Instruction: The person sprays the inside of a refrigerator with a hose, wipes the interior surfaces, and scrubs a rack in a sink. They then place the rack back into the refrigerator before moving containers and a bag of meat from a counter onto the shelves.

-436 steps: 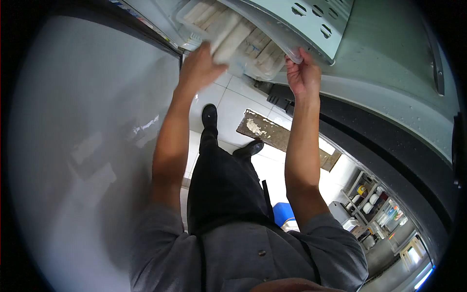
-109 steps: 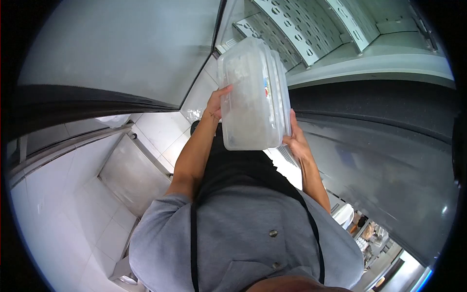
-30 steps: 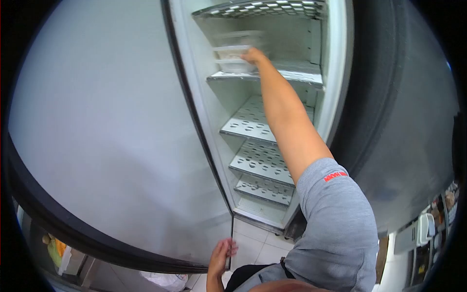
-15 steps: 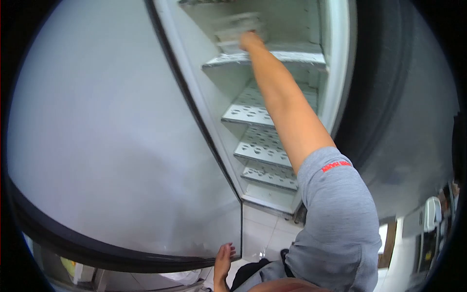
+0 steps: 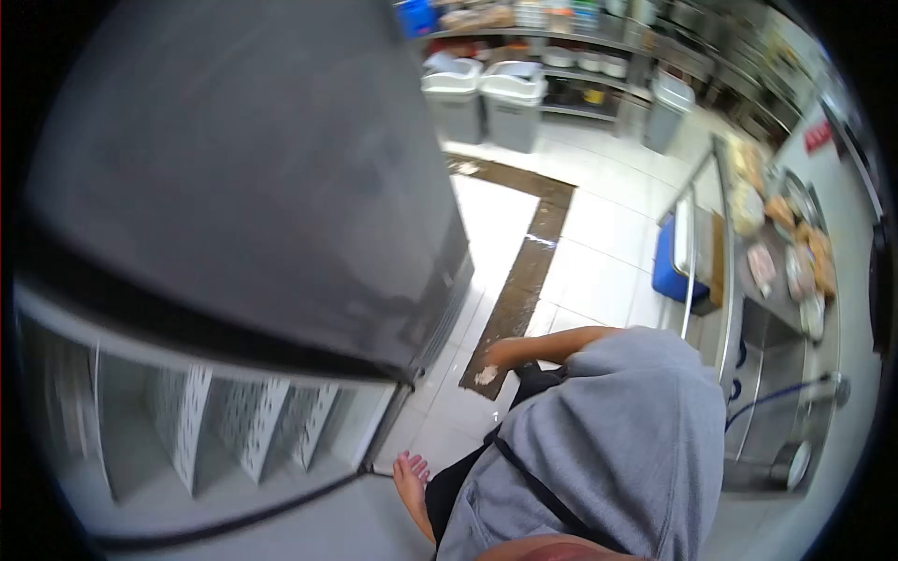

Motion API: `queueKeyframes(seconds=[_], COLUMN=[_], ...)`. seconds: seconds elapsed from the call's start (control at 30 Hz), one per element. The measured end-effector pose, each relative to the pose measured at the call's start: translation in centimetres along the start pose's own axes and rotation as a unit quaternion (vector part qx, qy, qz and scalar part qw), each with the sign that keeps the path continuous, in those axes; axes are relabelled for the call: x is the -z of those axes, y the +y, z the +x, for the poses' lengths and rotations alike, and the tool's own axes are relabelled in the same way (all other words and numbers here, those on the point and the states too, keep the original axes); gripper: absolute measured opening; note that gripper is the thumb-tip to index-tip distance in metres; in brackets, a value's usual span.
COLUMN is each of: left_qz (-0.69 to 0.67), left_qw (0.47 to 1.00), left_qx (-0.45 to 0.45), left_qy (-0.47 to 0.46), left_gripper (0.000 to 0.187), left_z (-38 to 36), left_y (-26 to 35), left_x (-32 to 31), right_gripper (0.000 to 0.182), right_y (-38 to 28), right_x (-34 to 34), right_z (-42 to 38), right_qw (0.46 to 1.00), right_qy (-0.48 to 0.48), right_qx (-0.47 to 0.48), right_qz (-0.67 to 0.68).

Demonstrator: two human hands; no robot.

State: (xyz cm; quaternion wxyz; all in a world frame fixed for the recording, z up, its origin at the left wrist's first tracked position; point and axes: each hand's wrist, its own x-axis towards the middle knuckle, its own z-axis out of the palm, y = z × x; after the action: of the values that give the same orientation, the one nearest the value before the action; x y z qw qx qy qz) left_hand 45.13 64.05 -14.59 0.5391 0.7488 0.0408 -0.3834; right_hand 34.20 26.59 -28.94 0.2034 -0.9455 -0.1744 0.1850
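My left hand (image 5: 410, 475) is low in the middle of the view, palm up, its fingers spread with nothing in them. Close to its left is the bottom corner of the open fridge door (image 5: 309, 524). My right hand (image 5: 499, 354) hangs in front of my body over a brown floor strip (image 5: 524, 290); its fingers are smeared, and I cannot tell what they hold. The open fridge (image 5: 355, 439) stands at the lower left, with perforated shelves (image 5: 192, 421) inside. Its tall dark side (image 5: 253, 187) fills the upper left.
On the right is a steel sink counter (image 5: 769, 374) carrying several bagged foods (image 5: 762, 266). A blue cooler box (image 5: 666, 266) stands beneath its rail. Grey bins (image 5: 513, 107) stand at the back before loaded shelves (image 5: 552, 37). White floor tiles (image 5: 599, 243) stretch between.
My view has swung right, away from the fridge interior. My right hand has left the clear container on the upper shelf and come down near my body. My left hand has come away from the door edge.
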Motion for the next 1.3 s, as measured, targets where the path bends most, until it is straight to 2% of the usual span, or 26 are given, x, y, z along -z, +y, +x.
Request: queueKeyframes(seconds=[0.03, 0.07, 0.1, 0.13, 0.17, 0.2, 0.23, 0.27, 0.33, 0.37, 0.43, 0.5, 0.6, 0.67, 0.7, 0.8, 0.83, 0.87, 0.9, 0.97, 1.0, 1.03, 1.1, 1.17, 1.27, 1.3], left_qz=[0.044, 0.047, 0.077, 0.103, 0.140, 0.127, 0.171, 0.160, 0.170, 0.183, 0.290, 0.308, 0.328, 0.323, 0.333, 0.315, 0.300, 0.274, 0.277, 0.285, 0.288, 0.290, 0.294, 0.311, 0.278, 0.287], left_qw=[0.999, 0.998, 0.996, 0.991, 0.982, 0.983, 0.969, 0.968, 0.953, 0.947, 0.888, 0.884, 0.886, 0.896, 0.888, 0.889, 0.896, 0.910, 0.912, 0.907, 0.904, 0.897, 0.881, 0.854, 0.818, 0.804], left_qx=[0.015, 0.011, 0.010, 0.013, 0.017, 0.013, 0.015, 0.031, 0.020, 0.024, -0.057, -0.024, 0.033, 0.065, 0.096, 0.139, 0.132, 0.124, 0.098, 0.054, 0.040, 0.025, 0.004, -0.035, -0.056, -0.053], left_qy=[-0.024, -0.030, -0.054, -0.084, -0.122, -0.136, -0.176, -0.191, -0.248, -0.261, -0.352, -0.351, -0.326, -0.297, -0.303, -0.303, -0.301, -0.285, -0.287, -0.305, -0.313, -0.333, -0.370, -0.417, -0.500, -0.518], left_gripper=[0.050, 0.052, 0.052, 0.053, 0.054, 0.053, 0.053, 0.053, 0.048, 0.048, 0.045, 0.045, 0.045, 0.046, 0.047, 0.048, 0.049, 0.049, 0.050, 0.052, 0.052, 0.050, 0.047, 0.043, 0.042, 0.042], left_z=[1.4, 3.4, 4.4, 5.8, 7.5, 11.1, 13.5, 15.6, 17.1, 17.3, 16.7, 15.4, 16.2, 18.4, 19.9, 23.1, 24.3, 25.6, 26.6, 28.7, 29.3, 29.2, 28.8, 28.0, 24.8, 24.9], left_y=[0.4, -0.5, 0.2, 1.6, 3.0, 0.9, 1.5, 2.4, 5.4, 6.4, 10.0, 12.0, 13.2, 13.7, 13.8, 15.8, 17.3, 18.7, 19.9, 22.9, 24.2, 25.9, 28.7, 30.7, 33.8, 34.2], left_x=[-1.3, -2.9, -4.8, -7.4, -10.4, -11.5, -14.5, -17.8, -24.7, -27.8, -34.0, -38.9, -43.2, -45.4, -46.6, -51.9, -54.3, -57.0, -60.0, -66.9, -69.9, -73.5, -81.2, -88.7, -98.2, -101.2], right_gripper=[0.034, 0.038, 0.039, 0.039, 0.042, 0.040, 0.036, 0.032, 0.029, 0.030, 0.032, 0.045, 0.051, 0.052, 0.054, 0.058, 0.056, 0.056, 0.054, 0.049, 0.049, 0.049, 0.048, 0.047, 0.044, 0.045], right_y=[1.6, 4.7, 8.1, 6.4, 8.4, 8.0, 7.4, 5.0, 6.4, 6.2, 6.2, 5.9, 6.2, 8.4, 7.8, 7.4, 6.9, 6.7, 6.6, 5.8, 5.2, 5.2, 6.7, 9.0, 15.7, 18.0], right_x=[-1.2, -3.5, -5.7, -1.8, -3.0, -2.7, -2.8, 0.9, -1.1, -1.8, -3.2, -4.7, -6.1, -11.9, -11.8, -17.0, -16.9, -19.8, -22.3, -26.9, -28.2, -29.6, -32.8, -31.9, -27.6, -25.9], right_z=[-7.2, -13.6, -19.4, -25.1, -29.6, -33.9, -36.8, -39.1, -41.6, -41.7, -41.8, -41.6, -43.3, -45.4, -47.3, -52.8, -54.1, -55.0, -55.6, -56.0, -55.1, -53.5, -51.0, -51.3, -49.4, -49.7], right_qw=[0.964, 0.924, 0.899, 0.858, 0.806, 0.741, 0.709, 0.639, 0.563, 0.552, 0.561, 0.633, 0.625, 0.605, 0.549, 0.472, 0.440, 0.435, 0.409, 0.412, 0.347, 0.349, 0.422, 0.457, 0.322, 0.299], right_qy=[0.023, -0.003, 0.001, 0.002, 0.041, 0.113, 0.198, 0.266, 0.343, 0.372, 0.366, 0.321, 0.286, 0.335, 0.315, 0.291, 0.276, 0.300, 0.269, 0.193, 0.217, 0.214, 0.155, 0.119, 0.206, 0.222], right_qx=[-0.237, -0.344, -0.391, -0.491, -0.567, -0.632, -0.661, -0.697, -0.720, -0.709, -0.688, -0.631, -0.617, -0.637, -0.685, -0.744, -0.772, -0.768, -0.785, -0.782, -0.772, -0.773, -0.735, -0.712, -0.690, -0.685], right_qz=[0.113, 0.169, 0.195, 0.149, 0.166, 0.199, 0.146, 0.186, 0.218, 0.231, 0.279, 0.314, 0.384, 0.340, 0.362, 0.374, 0.367, 0.361, 0.380, 0.427, 0.486, 0.484, 0.507, 0.519, 0.614, 0.626])
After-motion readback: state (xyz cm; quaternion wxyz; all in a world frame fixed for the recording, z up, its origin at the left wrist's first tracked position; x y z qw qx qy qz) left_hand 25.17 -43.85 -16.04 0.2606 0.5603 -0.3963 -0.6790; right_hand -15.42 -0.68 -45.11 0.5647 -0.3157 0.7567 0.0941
